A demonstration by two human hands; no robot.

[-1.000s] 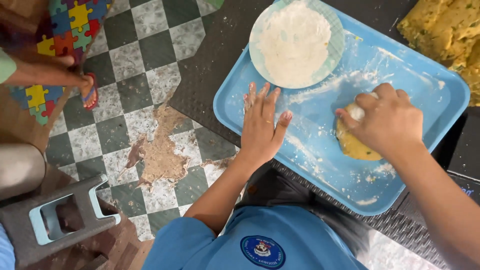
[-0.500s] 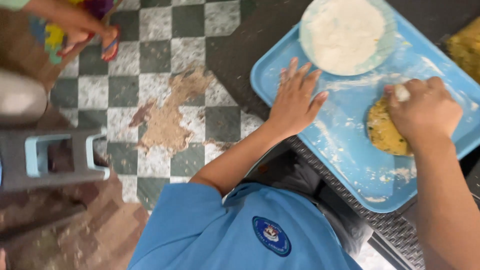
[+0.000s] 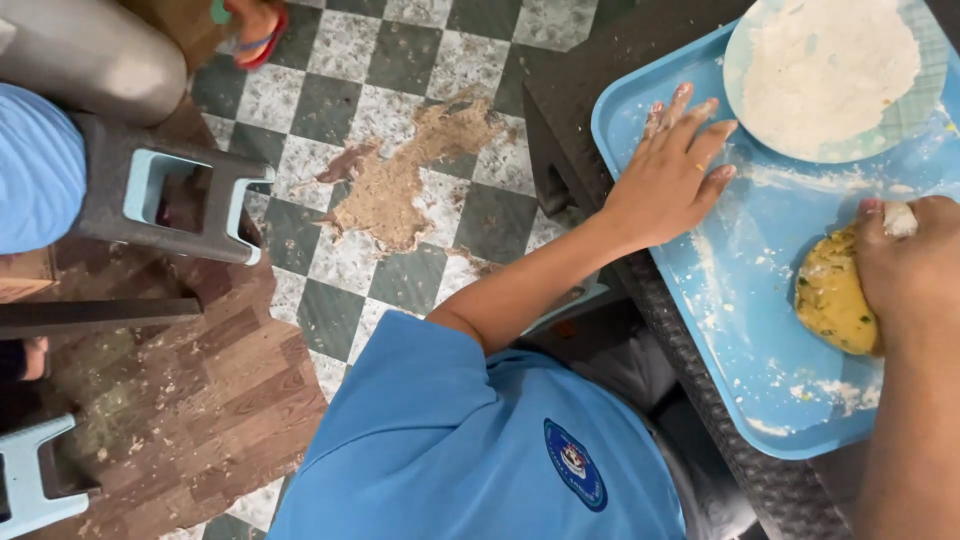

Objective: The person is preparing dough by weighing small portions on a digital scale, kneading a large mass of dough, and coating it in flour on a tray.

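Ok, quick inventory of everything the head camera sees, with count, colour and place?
tray: one, blue, on the dark table at right
plate of flour: one, pale, top of tray
dough: one lump, yellow with green flecks, on tray
stools: two, grey and light blue, left
floor: green and white checks, worn brown patch
another person's foot: one, red sandal, top left
left hand: flat on tray, floury
right hand: pressing the dough

Worn checkered floor (image 3: 420, 190) — plastic stools (image 3: 165, 190)
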